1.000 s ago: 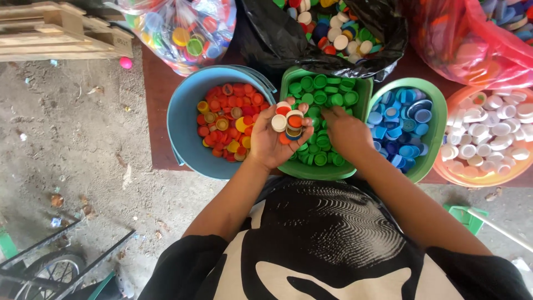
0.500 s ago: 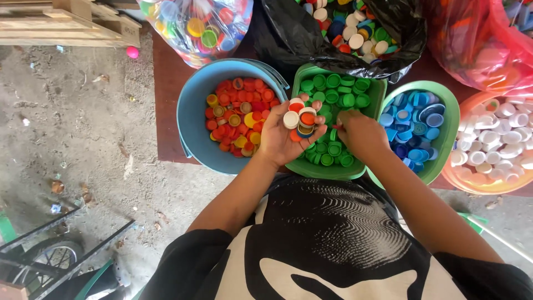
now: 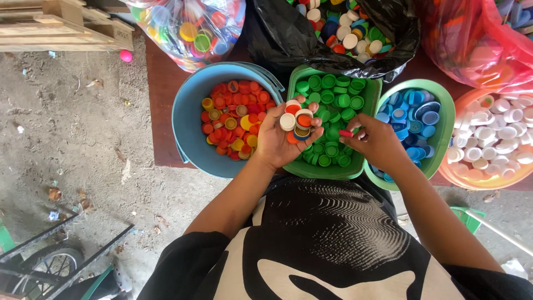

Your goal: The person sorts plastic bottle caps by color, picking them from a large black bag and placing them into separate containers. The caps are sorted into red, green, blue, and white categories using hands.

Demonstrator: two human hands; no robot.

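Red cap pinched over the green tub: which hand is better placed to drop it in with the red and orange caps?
Right hand: it already pinches the red cap. The left hand is nearer the blue bucket but is cupped full of mixed caps.

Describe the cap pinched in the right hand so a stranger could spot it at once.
Start at the square green tub of green caps, between the blue bucket and the round green basin. Over its right edge, the right hand pinches a small red cap, the only red one there.
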